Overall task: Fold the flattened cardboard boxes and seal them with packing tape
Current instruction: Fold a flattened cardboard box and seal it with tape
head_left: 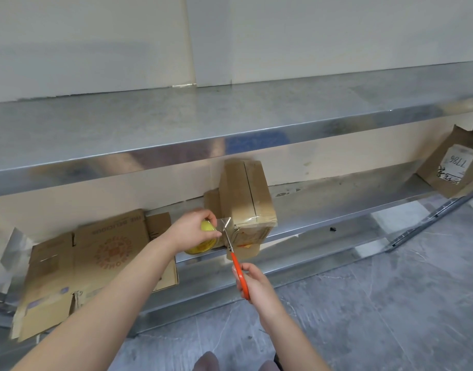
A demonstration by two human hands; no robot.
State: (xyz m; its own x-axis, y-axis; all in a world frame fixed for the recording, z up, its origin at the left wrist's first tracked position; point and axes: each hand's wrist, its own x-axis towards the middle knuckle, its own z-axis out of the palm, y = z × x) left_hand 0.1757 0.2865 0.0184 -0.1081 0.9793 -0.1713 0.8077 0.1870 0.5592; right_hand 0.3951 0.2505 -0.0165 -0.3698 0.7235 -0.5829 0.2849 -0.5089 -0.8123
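Gripping the yellow tape roll [201, 247], left hand [192, 231] fingers hold its strip [224, 223] against the folded box [246, 199] at the lower shelf's [323, 207] front edge, right hand [256, 283] fingers clamped on orange scissors [240, 275].

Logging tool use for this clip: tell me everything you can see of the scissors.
The scissors have orange handles, plastic by the look, and slim grey metal blades. The right hand grips the handles. The blades point up and away from the person, tips at the clear tape stretched between the yellow tape roll in the left hand and the cardboard box. Whether the blades are parted is too small to tell.
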